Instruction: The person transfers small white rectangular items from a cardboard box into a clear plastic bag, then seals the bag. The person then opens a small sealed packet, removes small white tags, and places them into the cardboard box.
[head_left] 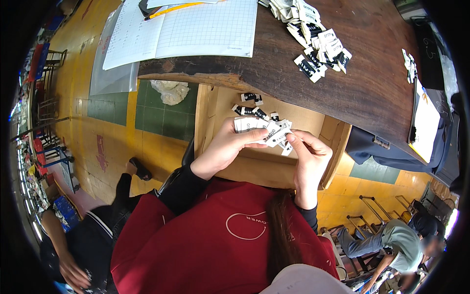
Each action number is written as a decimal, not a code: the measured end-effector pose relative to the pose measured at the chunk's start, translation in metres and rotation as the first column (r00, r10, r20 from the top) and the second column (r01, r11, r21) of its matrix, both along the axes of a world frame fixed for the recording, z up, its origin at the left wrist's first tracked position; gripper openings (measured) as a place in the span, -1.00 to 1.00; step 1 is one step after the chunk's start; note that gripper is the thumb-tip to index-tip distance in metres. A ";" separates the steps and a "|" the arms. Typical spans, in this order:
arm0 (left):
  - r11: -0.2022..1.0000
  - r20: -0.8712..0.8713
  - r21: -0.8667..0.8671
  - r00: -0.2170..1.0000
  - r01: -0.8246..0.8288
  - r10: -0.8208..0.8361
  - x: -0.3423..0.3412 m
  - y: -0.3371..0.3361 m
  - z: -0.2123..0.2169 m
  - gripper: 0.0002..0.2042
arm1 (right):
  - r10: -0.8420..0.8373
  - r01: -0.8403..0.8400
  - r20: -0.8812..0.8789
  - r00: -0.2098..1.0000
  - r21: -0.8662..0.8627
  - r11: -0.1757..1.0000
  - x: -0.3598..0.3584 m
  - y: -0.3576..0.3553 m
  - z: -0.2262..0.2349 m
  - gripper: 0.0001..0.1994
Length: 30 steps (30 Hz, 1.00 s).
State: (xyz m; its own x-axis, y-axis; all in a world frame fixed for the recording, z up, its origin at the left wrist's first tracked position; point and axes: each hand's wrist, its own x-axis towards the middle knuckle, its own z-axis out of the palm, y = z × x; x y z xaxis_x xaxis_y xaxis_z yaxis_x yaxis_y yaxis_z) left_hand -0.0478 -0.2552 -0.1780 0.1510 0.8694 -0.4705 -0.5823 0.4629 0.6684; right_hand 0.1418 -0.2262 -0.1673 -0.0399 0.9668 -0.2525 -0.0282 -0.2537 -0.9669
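My left hand (223,147) grips a stack of small white and black fabric labels (259,130), thumb laid across the top. My right hand (308,157) pinches the right end of that same stack, and one label hangs down from its fingers. Both hands hover over an open cardboard box (338,142) with a few loose labels (249,110) lying on its bottom. The box sits below the edge of a dark wooden table (342,83).
A heap of the same labels (313,41) lies on the table, with an open ruled notebook (196,29) and a yellow pencil (174,9) to its left. Another person crouches at lower left (83,240); someone else sits at lower right (401,240). The floor has yellow and green tiles.
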 end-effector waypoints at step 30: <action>0.989 0.028 0.000 0.989 0.146 -0.146 0.001 -0.001 -0.003 -0.57 | 0.139 -0.140 0.030 0.990 0.057 0.988 -0.001 0.006 -0.006 -0.92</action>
